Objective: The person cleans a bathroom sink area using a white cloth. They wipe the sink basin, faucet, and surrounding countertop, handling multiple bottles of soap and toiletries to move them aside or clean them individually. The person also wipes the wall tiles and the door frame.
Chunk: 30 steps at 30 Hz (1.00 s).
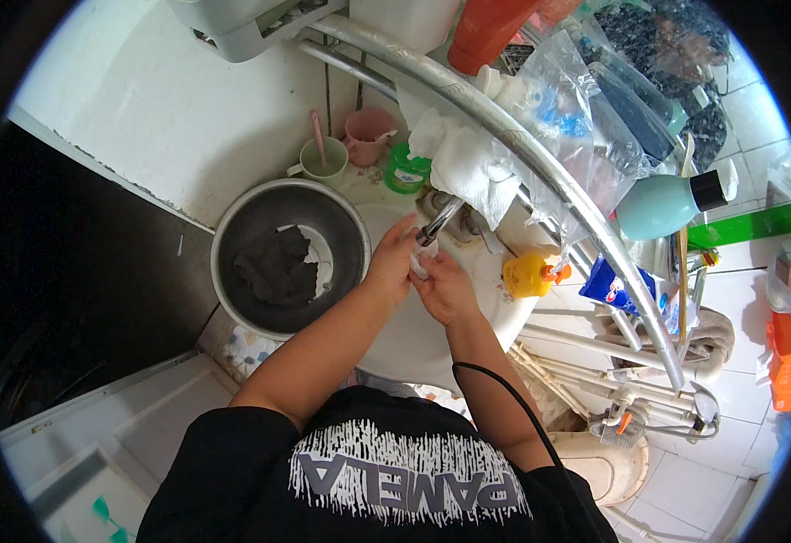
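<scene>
Both my hands meet under the chrome faucet over the white sink basin. My left hand and my right hand are closed around a small white item, perhaps cloth or foam; the fingers partly hide it. Left of the sink stands a metal basin with a dark cloth in it. Behind the faucet, crumpled white tissue or cloth hangs by the rail. A yellow pump bottle is on the sink's right rim.
A green cup, a pink mug and a green jar stand behind the metal basin. A curved metal rail crosses above the sink, near plastic bags, a teal bottle and a blue toothpaste tube. Pipes run at the right.
</scene>
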### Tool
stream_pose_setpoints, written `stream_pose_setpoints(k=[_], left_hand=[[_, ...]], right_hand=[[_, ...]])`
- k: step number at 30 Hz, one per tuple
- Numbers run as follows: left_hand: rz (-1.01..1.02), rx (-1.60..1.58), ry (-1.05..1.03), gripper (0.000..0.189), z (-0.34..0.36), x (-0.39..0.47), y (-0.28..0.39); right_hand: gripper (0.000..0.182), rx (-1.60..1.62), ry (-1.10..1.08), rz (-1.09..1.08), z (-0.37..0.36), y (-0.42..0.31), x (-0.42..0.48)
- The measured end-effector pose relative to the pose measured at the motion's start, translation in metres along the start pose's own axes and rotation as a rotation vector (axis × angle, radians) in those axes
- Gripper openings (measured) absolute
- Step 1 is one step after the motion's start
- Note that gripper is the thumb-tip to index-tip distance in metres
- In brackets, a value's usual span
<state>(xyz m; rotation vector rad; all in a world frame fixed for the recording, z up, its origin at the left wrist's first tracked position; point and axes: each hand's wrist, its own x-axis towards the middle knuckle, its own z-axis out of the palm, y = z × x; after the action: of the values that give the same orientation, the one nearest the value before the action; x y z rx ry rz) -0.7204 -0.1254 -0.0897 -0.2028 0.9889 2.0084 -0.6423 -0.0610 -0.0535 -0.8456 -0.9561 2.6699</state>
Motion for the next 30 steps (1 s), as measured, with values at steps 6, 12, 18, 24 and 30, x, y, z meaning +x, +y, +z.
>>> stream_pose_setpoints(k=[6, 12, 18, 24, 30], left_hand=[[0.018, 0.465, 0.025, 0.022, -0.001, 0.010, 0.005], [0.617, 1.310, 0.048, 0.037, 0.013, 0.029, 0.042], [1.175, 1.471, 0.107, 0.045, 0.022, 0.104, 0.074], [0.996, 1.192, -0.008, 0.036, 0.016, 0.146, 0.063], [0.780, 1.157, 0.101, 0.026, 0.052, 0.090, 0.090]], right_hand=[[0.017, -0.515, 0.115, -0.050, -0.013, -0.011, 0.008], [0.018, -0.450, 0.227, -0.039, -0.061, -0.003, 0.034], [0.017, -0.263, 0.093, 0.097, -0.028, 0.010, 0.033], [0.018, -0.188, 0.164, 0.222, -0.012, 0.027, 0.047], [0.016, -0.179, 0.082, 0.249, -0.029, 0.023, 0.051]])
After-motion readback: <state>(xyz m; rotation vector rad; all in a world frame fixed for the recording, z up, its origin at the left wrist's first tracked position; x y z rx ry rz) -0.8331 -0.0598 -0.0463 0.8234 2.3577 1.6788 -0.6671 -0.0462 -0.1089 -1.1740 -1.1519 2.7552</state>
